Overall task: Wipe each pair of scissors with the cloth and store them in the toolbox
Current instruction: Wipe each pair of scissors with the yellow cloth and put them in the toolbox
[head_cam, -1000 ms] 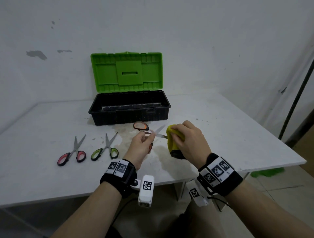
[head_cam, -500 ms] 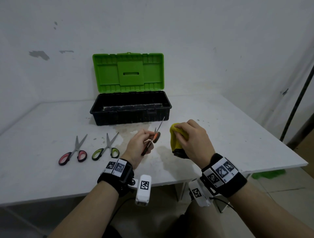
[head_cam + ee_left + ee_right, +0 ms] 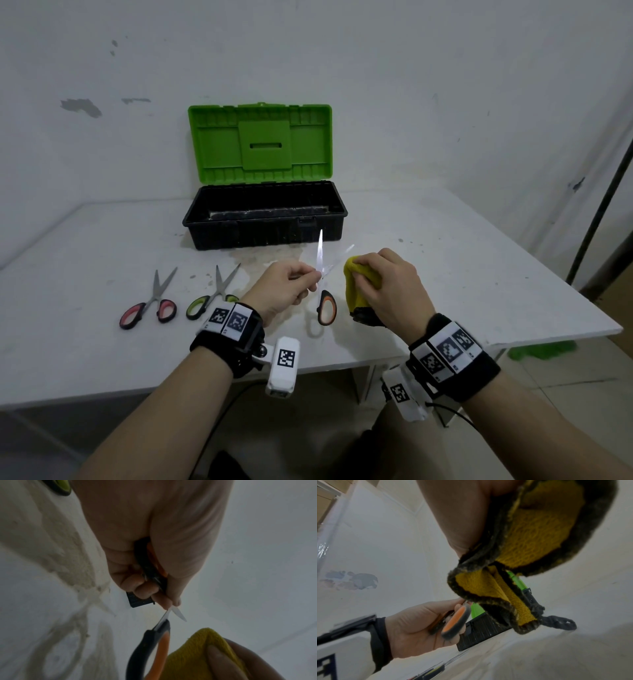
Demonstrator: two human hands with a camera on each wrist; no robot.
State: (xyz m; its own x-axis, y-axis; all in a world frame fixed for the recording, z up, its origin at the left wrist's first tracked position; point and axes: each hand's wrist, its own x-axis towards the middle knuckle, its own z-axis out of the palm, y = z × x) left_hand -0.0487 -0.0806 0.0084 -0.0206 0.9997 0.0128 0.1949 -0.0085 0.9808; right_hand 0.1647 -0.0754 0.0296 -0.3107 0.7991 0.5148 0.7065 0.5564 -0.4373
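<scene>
Three pairs of scissors are in view: the red scissors point(image 3: 148, 301) and green scissors point(image 3: 213, 294) lie side by side on the white table point(image 3: 479, 274), and the orange scissors point(image 3: 323, 284) are pinched near the pivot by the left hand point(image 3: 286, 291), blades spread and up, one handle loop hanging down. One yellow cloth point(image 3: 359, 287) is bunched in the right hand point(image 3: 390, 291), just beside the blades. One toolbox point(image 3: 265, 219), black with its green lid raised, stands behind them against a scuffed white wall point(image 3: 411, 85). Compared with half a second ago, the blades have opened wider and the loop has dropped lower.
</scene>
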